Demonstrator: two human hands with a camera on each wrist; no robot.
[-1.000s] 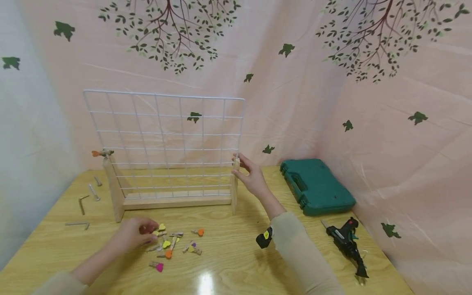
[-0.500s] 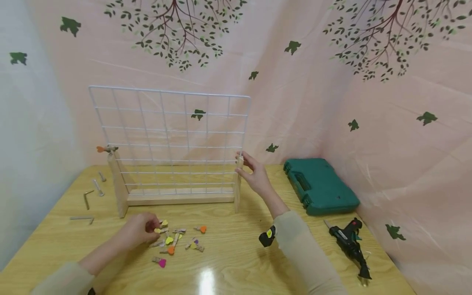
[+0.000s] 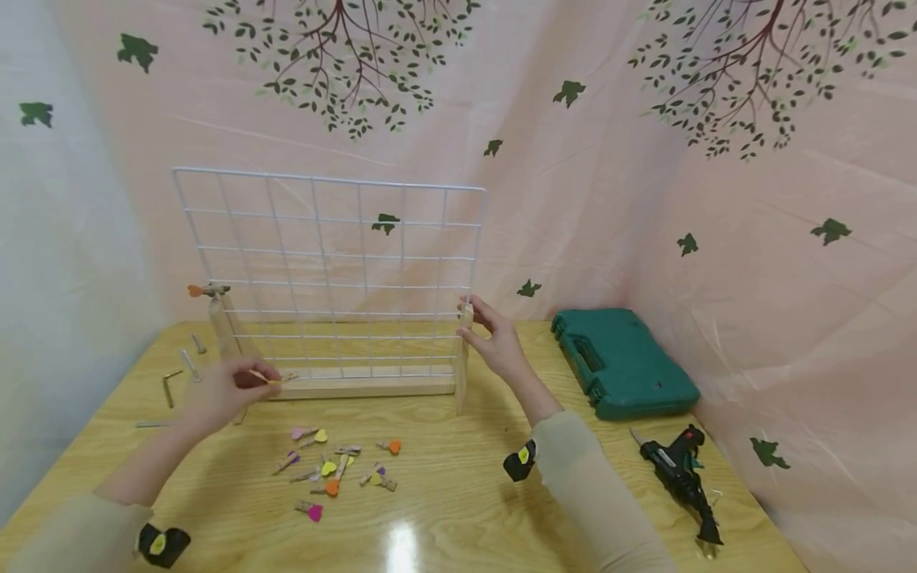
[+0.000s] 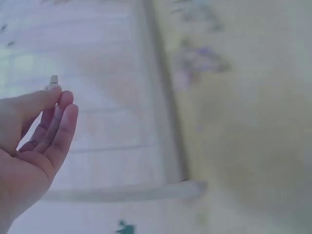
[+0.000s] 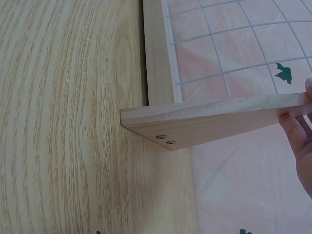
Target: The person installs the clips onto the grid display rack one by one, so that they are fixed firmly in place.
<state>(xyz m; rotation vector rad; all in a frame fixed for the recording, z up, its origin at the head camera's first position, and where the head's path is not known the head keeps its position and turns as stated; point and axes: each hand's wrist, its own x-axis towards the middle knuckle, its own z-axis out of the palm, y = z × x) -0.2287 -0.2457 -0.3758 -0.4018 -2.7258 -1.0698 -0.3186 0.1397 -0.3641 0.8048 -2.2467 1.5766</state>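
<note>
My left hand (image 3: pixel 224 395) pinches a small wooden clothespin (image 3: pixel 290 377) between thumb and fingertips, in front of the stand's base bar (image 3: pixel 365 388). In the left wrist view only the tip of the clothespin (image 4: pixel 54 79) sticks out. My right hand (image 3: pixel 497 344) holds the upper end of the stand's right side board (image 5: pixel 204 124). A white wire grid (image 3: pixel 329 180) stands upright in this wooden stand. One clothespin with an orange heart (image 3: pixel 195 290) sits atop the left side board. Several heart clothespins (image 3: pixel 329 468) lie loose on the table in front.
A green plastic case (image 3: pixel 630 370) lies at the back right, with a black glue gun (image 3: pixel 677 469) before it. Bolts (image 3: pixel 198 344) and hex keys (image 3: pixel 169 390) lie left of the stand, one key partly behind my left wrist.
My left hand has lifted a clothespin from the pile and moved it up and left towards the stand. My right hand keeps its hold on the side board.
</note>
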